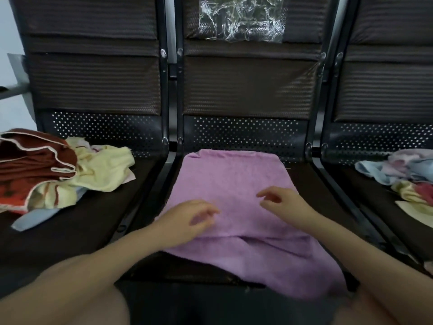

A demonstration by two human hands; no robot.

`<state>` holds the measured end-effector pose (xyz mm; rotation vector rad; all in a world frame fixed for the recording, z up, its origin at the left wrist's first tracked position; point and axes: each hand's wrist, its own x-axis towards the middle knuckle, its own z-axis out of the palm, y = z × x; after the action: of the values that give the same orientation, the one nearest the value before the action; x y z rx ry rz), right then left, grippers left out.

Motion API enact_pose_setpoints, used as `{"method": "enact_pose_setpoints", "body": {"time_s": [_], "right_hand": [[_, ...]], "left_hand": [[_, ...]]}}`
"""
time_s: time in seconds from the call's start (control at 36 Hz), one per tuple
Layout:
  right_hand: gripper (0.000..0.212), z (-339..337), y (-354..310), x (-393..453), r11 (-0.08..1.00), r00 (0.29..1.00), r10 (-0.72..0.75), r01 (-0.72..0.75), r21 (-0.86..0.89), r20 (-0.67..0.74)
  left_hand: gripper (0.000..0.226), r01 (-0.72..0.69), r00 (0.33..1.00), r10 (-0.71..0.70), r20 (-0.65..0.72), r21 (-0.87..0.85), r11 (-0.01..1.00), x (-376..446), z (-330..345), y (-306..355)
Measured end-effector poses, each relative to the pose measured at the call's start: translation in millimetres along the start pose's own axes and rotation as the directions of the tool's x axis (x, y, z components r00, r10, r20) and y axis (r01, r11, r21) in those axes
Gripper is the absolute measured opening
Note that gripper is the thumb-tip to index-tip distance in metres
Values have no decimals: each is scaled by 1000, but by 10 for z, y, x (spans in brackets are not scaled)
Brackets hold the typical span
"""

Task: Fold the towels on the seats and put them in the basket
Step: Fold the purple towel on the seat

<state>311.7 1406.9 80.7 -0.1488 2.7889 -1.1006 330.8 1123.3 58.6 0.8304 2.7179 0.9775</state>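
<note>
Spread flat over the middle seat: a pink towel, far edge close to the perforated metal strip under the backrest, near part hanging over the seat's front edge, with a fold line running across it just this side of the hands. No label or writing readable on the cloth.

Above the pink towel, left of its centre: left hand, palm down, fingers loosely bent and a little apart, clamped on nothing; whether the fingertips touch the cloth cannot be told. Right of the towel's centre: right hand, fingers likewise relaxed and parted, holding nothing, resting on or just above the fabric.

Left of the pink towel, on the neighbouring seat: an unfolded heap, with a dark red towel edged in pale trim lying against a crumpled pale yellow towel, and a light blue cloth poking out at the heap's near side.

Right of the pink towel, on the other neighbouring seat: a second jumbled pile of towels in pale blue, pink, yellow and red, partly cut off by the frame edge.

Beyond the pink towel, high on the middle backrest: crinkled clear plastic wrap, no print legible.

Basket not visible anywhere.
</note>
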Motion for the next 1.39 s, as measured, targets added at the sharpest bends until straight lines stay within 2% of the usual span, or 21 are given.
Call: {"method": "enact_pose_setpoints", "body": {"time_s": [0.06, 0.14, 0.22, 0.31, 0.33, 0.39, 0.44, 0.5, 0.58, 0.67, 0.69, 0.81, 0.89, 0.94, 1.0, 1.06, 1.17, 1.22, 1.31, 1.33, 1.39], "right_hand": [[14, 52, -86, -202, 992, 989, -70, 55, 117, 127], [11, 129, -150, -358, 990, 957, -136, 124, 63, 256], [41, 192, -189, -423, 989, 901, -149, 144, 43, 407], [72, 224, -150, -465, 945, 851, -195, 297, -140, 488], [72, 231, -131, -482, 919, 845, -211, 343, -195, 492], [55, 254, -101, -491, 884, 844, -273, 409, -225, 461], [30, 281, -87, -479, 883, 853, -332, 431, -186, 402], [18, 298, -72, -453, 878, 860, -369, 447, -171, 352], [20, 316, -82, -432, 873, 866, -376, 450, -187, 331], [40, 328, -120, -449, 885, 880, -352, 424, -193, 320], [47, 322, -133, -461, 886, 877, -353, 426, -186, 326], [69, 305, -155, -541, 841, 835, -329, 471, -265, 441], [47, 343, -131, -499, 852, 856, -348, 459, -251, 384], [35, 344, -125, -430, 870, 883, -352, 431, -239, 310], [30, 336, -141, -367, 885, 898, -321, 398, -243, 301], [28, 327, -161, -330, 929, 915, -277, 333, -161, 295], [26, 244, -180, -300, 975, 956, -172, 131, 179, 236], [26, 183, -208, -303, 936, 957, -133, 35, 352, 259], [27, 120, -257, -304, 762, 934, -112, -138, 632, 339], [26, 111, -272, -291, 754, 935, -114, -138, 643, 335], [26, 133, -277, -256, 828, 954, -102, -74, 555, 281]], "left_hand": [[39, -85, 988, 80, 129, 34, 996, -158, 65, 58], [54, -123, 978, 95, 186, 143, 982, -205, 103, 11], [54, -110, 989, 82, 126, 234, 966, -136, 62, -87], [46, -37, 997, 18, 72, 261, 965, -125, 8, -226], [45, 0, 999, -12, 46, 260, 966, -136, -11, -260], [49, 32, 999, -33, 0, 286, 958, -162, -44, -259], [49, -13, 999, 27, -44, 283, 959, -181, -51, -180], [45, -57, 994, 73, -77, 197, 979, -208, -31, -20], [47, -108, 994, 109, 3, 118, 987, -274, 41, 199], [51, -156, 971, 105, 214, 233, 960, -302, 140, 229], [50, -154, 967, 93, 238, 252, 955, -295, 161, 202], [39, -85, 987, 55, 148, 200, 976, -239, 101, 68], [50, -62, 995, 37, 95, 270, 961, -242, 10, -86], [47, -50, 996, 24, 90, 288, 956, -244, -29, -155], [38, -38, 997, 17, 82, 261, 964, -208, -58, -172], [27, 6, 999, -13, 39, 172, 985, -137, -76, -142], [27, 95, 992, -104, -69, -117, 989, 13, -211, -10], [23, 89, 984, -120, -132, -221, 971, 46, -279, 41], [22, 83, 967, -161, -199, -349, 933, 34, -355, 94], [23, 92, 961, -178, -210, -366, 926, 30, -360, 68], [22, 133, 949, -217, -227, -334, 933, 28, -347, 14]]}}
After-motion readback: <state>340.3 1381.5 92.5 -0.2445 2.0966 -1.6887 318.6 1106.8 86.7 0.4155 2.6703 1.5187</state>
